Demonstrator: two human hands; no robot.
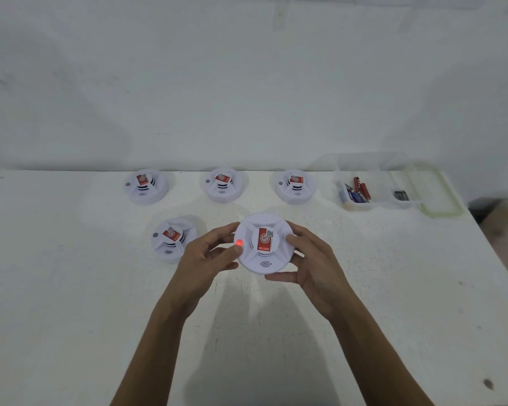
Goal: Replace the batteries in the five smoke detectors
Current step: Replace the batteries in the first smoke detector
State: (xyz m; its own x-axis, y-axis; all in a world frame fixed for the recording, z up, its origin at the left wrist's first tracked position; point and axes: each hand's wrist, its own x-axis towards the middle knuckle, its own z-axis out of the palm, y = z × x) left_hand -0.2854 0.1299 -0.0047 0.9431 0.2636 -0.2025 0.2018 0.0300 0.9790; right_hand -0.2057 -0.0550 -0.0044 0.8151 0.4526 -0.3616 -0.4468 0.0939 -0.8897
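**Lit smoke detector held in both hands above the desk**

A round white plastic smoke detector (264,244) with a red label on its raised centre is gripped between both hands over the white desk (71,288). The left hand (206,256) is closed on its left rim, with the thumb beside a glowing red indicator light (239,243). The right hand (311,259) is closed on the right rim, thumb on top and fingers curled underneath.

Four matching white detectors are set on the desk: one (172,238) just left of the left hand, and three in a row along the far edge (145,186) (223,184) (295,186). At the far right, a clear plastic compartment box (376,197) is seen, with red and blue cylindrical batteries (357,192) in its left compartment and dark batteries (401,195) in a smaller one to the right.
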